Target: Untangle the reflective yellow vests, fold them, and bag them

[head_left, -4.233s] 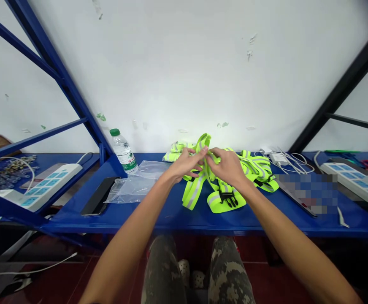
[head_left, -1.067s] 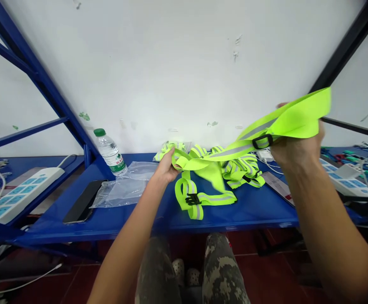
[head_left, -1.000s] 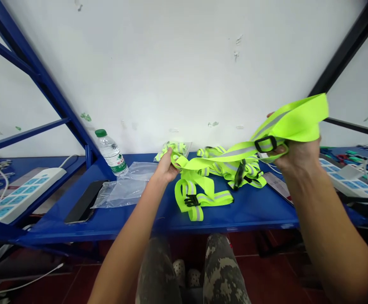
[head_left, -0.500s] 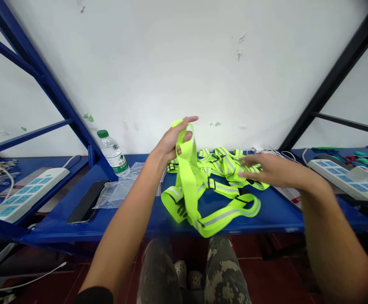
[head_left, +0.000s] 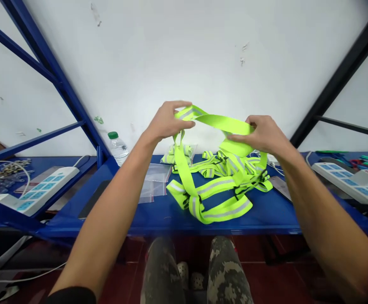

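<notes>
Raised over the blue table, my left hand [head_left: 170, 119] grips one part of a yellow-green reflective strap [head_left: 222, 122]. My right hand [head_left: 261, 133] pinches the same strap farther right, so a band stretches between the two hands. Its lower loops, with black buckles, hang down to the table. Behind and beneath my right hand lies a tangled pile of similar straps [head_left: 214, 165]. A rolled yellow-green bundle [head_left: 179, 154] sits near the wall, right of my left forearm.
Clear plastic bags [head_left: 154, 179] and a dark phone [head_left: 94, 198] lie left on the blue table [head_left: 158, 217]. A green-capped bottle [head_left: 118, 147] stands behind my left forearm. Power strips [head_left: 46, 190] are at both sides, along with blue and black frame posts.
My right hand has moved left and taken hold of the strap. The strap is now lifted and spread between both hands. The rolled bundle and more of the bags have come into sight.
</notes>
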Demonstrator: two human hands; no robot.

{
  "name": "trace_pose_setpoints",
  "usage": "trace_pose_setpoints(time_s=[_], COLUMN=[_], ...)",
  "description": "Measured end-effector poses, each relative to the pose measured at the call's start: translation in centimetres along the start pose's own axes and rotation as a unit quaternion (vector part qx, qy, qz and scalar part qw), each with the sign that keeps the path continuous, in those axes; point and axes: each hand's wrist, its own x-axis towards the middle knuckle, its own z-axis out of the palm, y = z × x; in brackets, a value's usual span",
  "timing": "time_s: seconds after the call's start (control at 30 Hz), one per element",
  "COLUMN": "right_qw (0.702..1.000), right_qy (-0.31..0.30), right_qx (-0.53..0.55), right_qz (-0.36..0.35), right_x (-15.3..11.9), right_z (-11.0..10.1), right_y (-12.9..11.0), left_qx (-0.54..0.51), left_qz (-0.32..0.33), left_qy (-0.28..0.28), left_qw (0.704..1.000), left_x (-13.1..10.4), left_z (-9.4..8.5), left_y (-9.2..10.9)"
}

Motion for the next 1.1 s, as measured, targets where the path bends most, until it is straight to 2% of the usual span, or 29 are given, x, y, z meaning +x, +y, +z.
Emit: trace_pose_setpoints(time_s=[0.1, 0.13, 0.17, 0.2, 0.3, 0.37, 0.43, 0.53, 0.6, 0.67, 0.73, 0.8, 0.83, 0.9, 0.97, 1.03, 1.1], right_qw=[0.984, 0.978, 0.978, 0.984, 0.999, 0.996, 0.99, 0.949, 0.933, 0.932, 0.96, 0.994, 0.994, 0.969, 0.954, 0.959, 0.973], right_qy=[-0.167, -0.194, -0.195, -0.167, 0.01, 0.083, 0.072, 0.009, -0.029, -0.056, -0.026, 0.06, 0.11, 0.193, 0.227, 0.215, 0.169], right_qx=[0.057, 0.06, 0.051, 0.032, -0.037, -0.013, 0.107, 0.3, 0.35, 0.356, 0.276, 0.09, -0.014, -0.156, -0.191, -0.177, -0.143], right_qz=[-0.04, -0.05, -0.052, -0.047, -0.018, 0.007, 0.054, 0.102, 0.076, 0.042, 0.033, 0.016, 0.003, -0.023, -0.036, -0.053, -0.067], right_x=[-0.3, -0.5, -0.6, -0.7, -0.9, -0.7, -0.5, -0.2, -0.1, 0.0, 0.0, -0.1, -0.3, -0.8, -1.4, -2.0, -2.5], right_z=[-2.2, -2.7, -3.0, -3.1, -2.5, -1.8, -1.2, -1.2, -1.9, -2.7, -3.3, -3.4, -3.3, -2.8, -2.4, -2.2, -2.3], right_y=[-0.5, -0.6, -0.6, -0.6, -0.2, 0.1, 0.3, 0.5, 0.9, 1.6, 2.4, 3.0, 3.2, 3.4, 3.4, 3.5, 3.8], left_qx=[0.092, 0.126, 0.156, 0.181, 0.215, 0.215, 0.211, 0.205, 0.169, 0.096, 0.023, -0.011, -0.014, -0.002, 0.023, 0.036, 0.025], left_qz=[0.155, 0.191, 0.215, 0.225, 0.198, 0.175, 0.167, 0.141, 0.075, -0.032, -0.143, -0.214, -0.227, -0.214, -0.171, -0.125, -0.096], left_qy=[0.007, 0.009, 0.012, 0.014, 0.027, 0.055, 0.082, 0.071, 0.048, 0.032, 0.018, -0.001, -0.008, -0.015, -0.016, -0.025, -0.039], left_qw=[0.984, 0.973, 0.964, 0.957, 0.956, 0.959, 0.96, 0.966, 0.982, 0.994, 0.989, 0.977, 0.974, 0.977, 0.985, 0.991, 0.994], left_x=[0.7, 0.9, 1.0, 1.1, 1.0, 0.8, 0.7, 0.9, 1.1, 1.1, 0.8, 0.5, 0.4, 0.3, 0.4, 0.6, 0.8], left_z=[0.8, 1.0, 1.1, 1.1, 1.1, 1.1, 0.9, 0.0, -1.0, -2.0, -2.7, -3.1, -3.1, -2.8, -2.4, -2.0, -1.6], left_y=[-0.5, -0.6, -0.7, -0.8, -1.0, -1.3, -1.5, -1.4, -1.0, -0.3, 0.3, 0.7, 0.7, 0.6, 0.2, -0.1, -0.2])
